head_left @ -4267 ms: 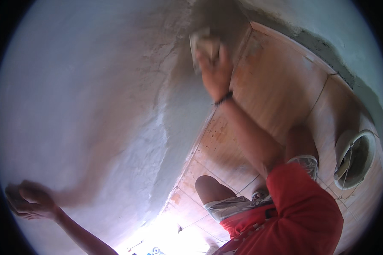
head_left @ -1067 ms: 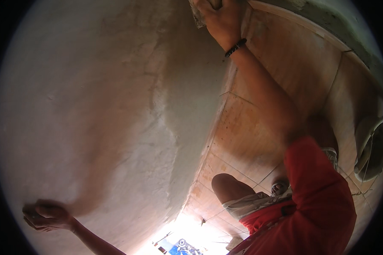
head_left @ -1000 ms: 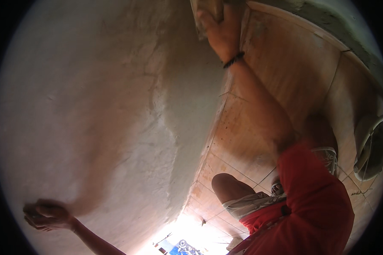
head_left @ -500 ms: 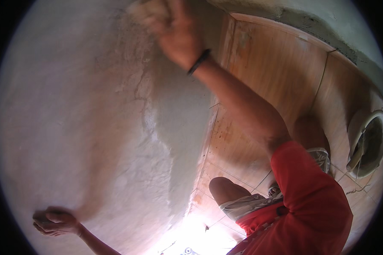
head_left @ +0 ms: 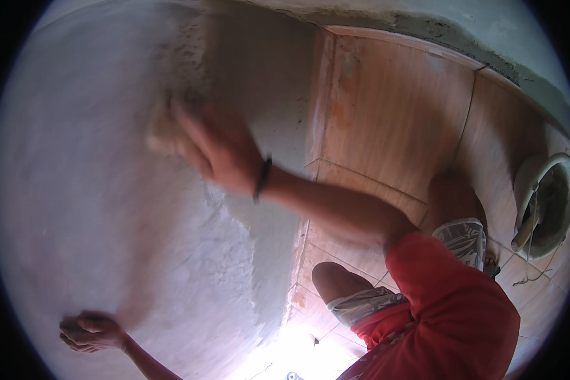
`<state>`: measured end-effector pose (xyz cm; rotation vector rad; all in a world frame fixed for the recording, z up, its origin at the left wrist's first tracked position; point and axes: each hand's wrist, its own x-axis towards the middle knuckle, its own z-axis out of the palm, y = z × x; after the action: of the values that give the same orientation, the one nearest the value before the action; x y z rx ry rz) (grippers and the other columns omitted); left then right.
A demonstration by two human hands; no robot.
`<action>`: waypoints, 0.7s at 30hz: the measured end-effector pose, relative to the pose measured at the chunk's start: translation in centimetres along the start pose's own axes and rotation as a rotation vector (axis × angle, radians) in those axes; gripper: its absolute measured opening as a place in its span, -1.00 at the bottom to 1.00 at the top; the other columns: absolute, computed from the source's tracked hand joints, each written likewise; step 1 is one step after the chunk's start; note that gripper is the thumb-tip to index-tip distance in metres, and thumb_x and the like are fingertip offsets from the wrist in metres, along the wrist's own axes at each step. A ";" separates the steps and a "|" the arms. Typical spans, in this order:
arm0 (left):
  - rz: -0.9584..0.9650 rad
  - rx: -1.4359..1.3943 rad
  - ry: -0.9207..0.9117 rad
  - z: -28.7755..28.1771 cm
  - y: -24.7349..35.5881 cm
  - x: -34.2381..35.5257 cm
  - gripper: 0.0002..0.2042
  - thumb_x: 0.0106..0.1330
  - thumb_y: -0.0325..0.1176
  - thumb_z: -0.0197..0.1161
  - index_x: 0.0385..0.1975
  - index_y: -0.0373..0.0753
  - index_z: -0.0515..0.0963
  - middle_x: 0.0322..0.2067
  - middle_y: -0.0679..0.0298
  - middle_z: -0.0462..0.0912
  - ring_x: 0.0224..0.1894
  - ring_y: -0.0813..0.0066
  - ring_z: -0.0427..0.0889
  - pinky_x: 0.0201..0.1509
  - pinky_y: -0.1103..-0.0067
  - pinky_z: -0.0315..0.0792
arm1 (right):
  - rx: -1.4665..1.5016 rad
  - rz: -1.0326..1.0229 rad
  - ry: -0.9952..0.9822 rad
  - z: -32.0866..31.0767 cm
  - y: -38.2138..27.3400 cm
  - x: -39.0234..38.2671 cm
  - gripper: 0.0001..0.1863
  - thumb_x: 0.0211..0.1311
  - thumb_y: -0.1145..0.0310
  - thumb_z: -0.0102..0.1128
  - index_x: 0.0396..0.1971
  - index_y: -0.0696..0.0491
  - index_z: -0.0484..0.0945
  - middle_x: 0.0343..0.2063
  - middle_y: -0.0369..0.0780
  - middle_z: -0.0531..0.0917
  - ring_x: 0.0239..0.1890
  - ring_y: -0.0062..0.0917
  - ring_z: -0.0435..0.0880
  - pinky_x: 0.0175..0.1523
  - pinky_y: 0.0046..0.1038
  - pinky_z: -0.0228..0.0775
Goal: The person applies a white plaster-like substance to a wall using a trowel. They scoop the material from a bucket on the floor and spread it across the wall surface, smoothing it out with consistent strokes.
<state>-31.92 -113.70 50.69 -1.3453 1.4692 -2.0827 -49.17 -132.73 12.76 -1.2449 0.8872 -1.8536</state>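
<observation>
My right hand (head_left: pixel 212 149), blurred, with a black bracelet at the wrist, grips a pale tan block (head_left: pixel 161 133), perhaps a float or sponge, against the plastered wall (head_left: pixel 88 190). A grey band of fresher plaster runs beside it, with a rough, cracked edge. Low on the left, my left hand (head_left: pixel 88 332) rests at the wall with curled fingers around something dark that I cannot make out, partly lost in shadow.
Wood-look floor tiles (head_left: pixel 392 101) run along the wall to a corner with another wall (head_left: pixel 519 31) banded in grey mortar. A pale bucket (head_left: pixel 529 174) with a stick and cord stands at the right beside my bent knees. Bright light washes out the bottom middle.
My right hand has swept down and left across the wall with the block, from near the top corner. My left hand sits slightly lower and further right in the picture.
</observation>
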 end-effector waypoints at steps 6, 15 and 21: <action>0.000 0.011 0.006 0.4 -0.8 -0.1 -0.43 0.39 0.12 -0.19 0.21 -0.18 0.21 0.20 0.07 0.21 0.26 0.05 0.15 0.19 0.08 0.16 | -0.123 0.509 0.236 -5.3 11.0 -1.0 -0.54 0.25 0.21 0.06 0.06 0.15 0.31 -0.19 0.02 0.57 -0.14 -0.15 0.57 -0.07 -0.22 0.41; 0.003 -0.021 -0.003 0.1 0.7 -0.2 -0.44 0.40 0.11 -0.20 0.22 -0.17 0.22 0.21 0.04 0.20 0.25 0.04 0.16 0.20 0.06 0.15 | 0.043 0.091 -0.143 0.3 -3.2 -7.4 -0.45 0.07 0.50 0.16 0.13 0.07 0.30 -0.22 -0.14 0.51 -0.26 -0.37 0.51 -0.12 -0.28 0.32; 0.014 0.014 0.019 0.5 -0.3 0.0 -0.44 0.40 0.13 -0.22 0.20 -0.16 0.22 0.20 0.04 0.21 0.24 0.02 0.17 0.17 0.04 0.17 | 0.148 0.397 0.227 -4.6 10.6 4.7 -0.51 0.19 0.28 0.17 0.10 0.11 0.33 -0.23 -0.01 0.58 -0.17 -0.18 0.59 -0.09 -0.25 0.45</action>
<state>-31.42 -113.83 50.96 -1.3099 1.4653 -2.0991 -52.79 -141.40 4.57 -0.7150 1.0142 -1.7183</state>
